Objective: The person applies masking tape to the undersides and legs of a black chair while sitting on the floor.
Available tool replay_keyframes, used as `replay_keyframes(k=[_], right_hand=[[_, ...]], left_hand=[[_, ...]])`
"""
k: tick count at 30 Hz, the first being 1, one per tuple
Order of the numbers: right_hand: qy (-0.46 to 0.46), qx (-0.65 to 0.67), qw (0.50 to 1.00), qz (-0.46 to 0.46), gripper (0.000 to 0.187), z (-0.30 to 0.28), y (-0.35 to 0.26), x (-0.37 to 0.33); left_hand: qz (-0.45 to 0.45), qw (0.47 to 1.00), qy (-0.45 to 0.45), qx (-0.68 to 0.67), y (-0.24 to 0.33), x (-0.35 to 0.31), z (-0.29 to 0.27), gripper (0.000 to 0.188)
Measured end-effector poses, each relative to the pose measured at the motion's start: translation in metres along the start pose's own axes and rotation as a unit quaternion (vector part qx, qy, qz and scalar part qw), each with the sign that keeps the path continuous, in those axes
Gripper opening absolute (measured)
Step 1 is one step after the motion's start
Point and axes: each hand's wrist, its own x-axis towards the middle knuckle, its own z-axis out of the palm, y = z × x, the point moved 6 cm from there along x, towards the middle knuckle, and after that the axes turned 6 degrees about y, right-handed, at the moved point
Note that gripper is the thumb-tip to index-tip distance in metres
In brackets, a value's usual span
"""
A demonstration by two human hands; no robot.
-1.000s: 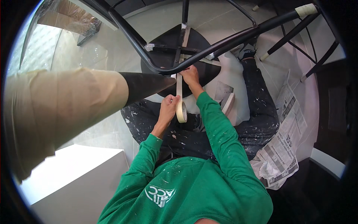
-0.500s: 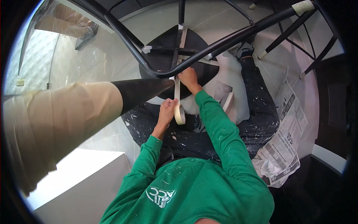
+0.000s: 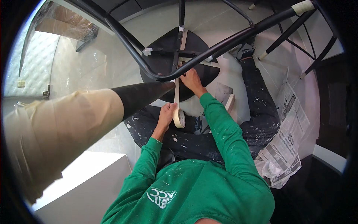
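A black stool lies upside down in front of me, its round seat (image 3: 156,69) on the floor and its legs pointing up. A roll of masking tape (image 3: 180,119) hangs by a pulled-out strip (image 3: 176,93) that runs up to the seat's underside. My left hand (image 3: 165,118) is closed, pinching the strip just beside the roll. My right hand (image 3: 194,83) has its fingers bent against the strip's upper end by the crossbars (image 3: 175,59); the fingertips are partly hidden. Paper-like wrapping (image 3: 71,119) covers the end of one leg near the camera.
The black footrest ring (image 3: 220,44) curves above my right hand. More taped stool legs (image 3: 285,41) stand at the right. Newspaper (image 3: 283,138) with a crumpled rag lies beside my paint-spotted trousers. A white box-like block (image 3: 89,179) is at the lower left, and a plastic-wrapped item (image 3: 63,28) at the upper left.
Both hands and the tape roll sit slightly lower in view. The right hand has shifted a little to the right, with the strip still stretched between the hands.
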Motion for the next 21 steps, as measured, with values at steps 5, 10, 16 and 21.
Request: replay_keyframes(k=[5, 10, 16, 21], right_hand=[[0.018, -0.059, 0.998, -0.013, 0.024, 0.005, -0.010, -0.008], [-0.017, -0.116, 0.993, -0.018, 0.036, 0.019, 0.005, 0.002], [-0.057, -0.161, 0.985, -0.012, 0.026, 0.027, 0.022, 0.017], [-0.066, -0.115, 0.991, -0.008, 0.026, 0.017, 0.016, 0.024]], left_hand=[[-0.066, 0.997, -0.007, -0.028, -0.018, 0.006, -0.009, 0.026], [-0.090, 0.995, -0.017, -0.036, -0.017, 0.007, -0.006, 0.027], [-0.112, 0.993, -0.001, -0.028, -0.006, -0.002, -0.001, 0.027], [-0.089, 0.996, 0.001, 0.007, -0.019, 0.012, -0.011, 0.025]])
